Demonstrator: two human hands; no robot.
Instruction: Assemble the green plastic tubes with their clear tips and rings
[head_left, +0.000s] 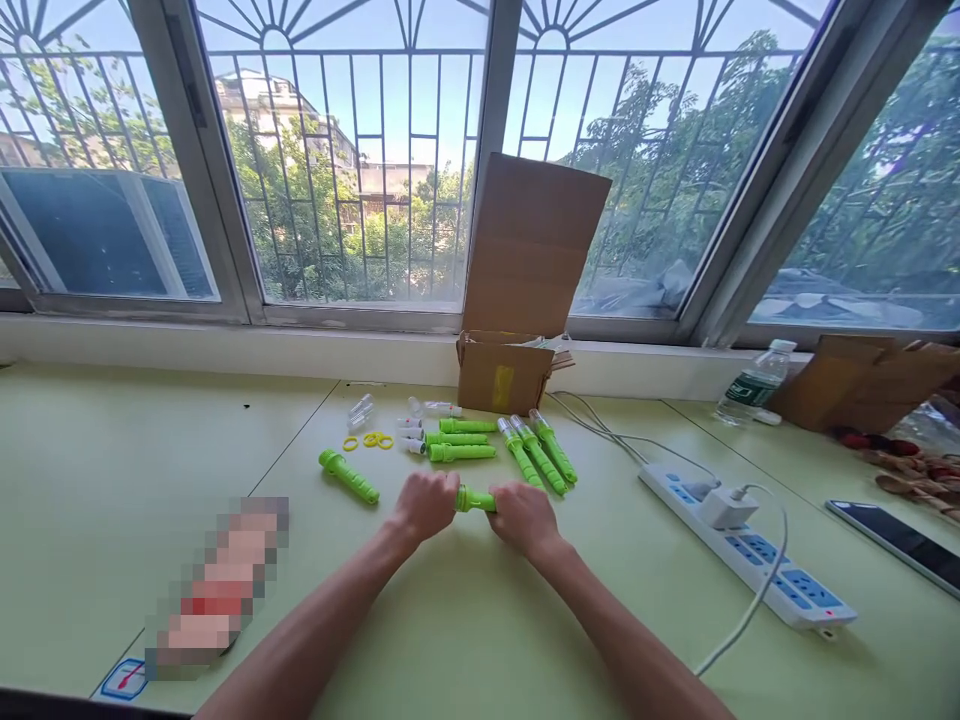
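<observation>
Both my hands hold one green plastic flashlight (475, 498) level just above the pale green table (112, 500). My left hand (426, 505) is closed round its left end, and my right hand (525, 518) is closed round its right end. Only the short middle piece shows between my fists. Beyond them lie more green flashlights: one alone at the left (349, 476), three in a stack (459, 439), and three side by side with clear heads (538, 452). Small yellow rings (369, 440) and clear white-tipped parts (409, 432) lie near them.
An open cardboard box (504, 372) stands by the window sill behind the parts. A white power strip (750, 548) with a plugged charger and cables lies to the right, with a phone (896, 540), a water bottle (754, 383) and another carton (862, 380) beyond. A blurred patch lies at the lower left.
</observation>
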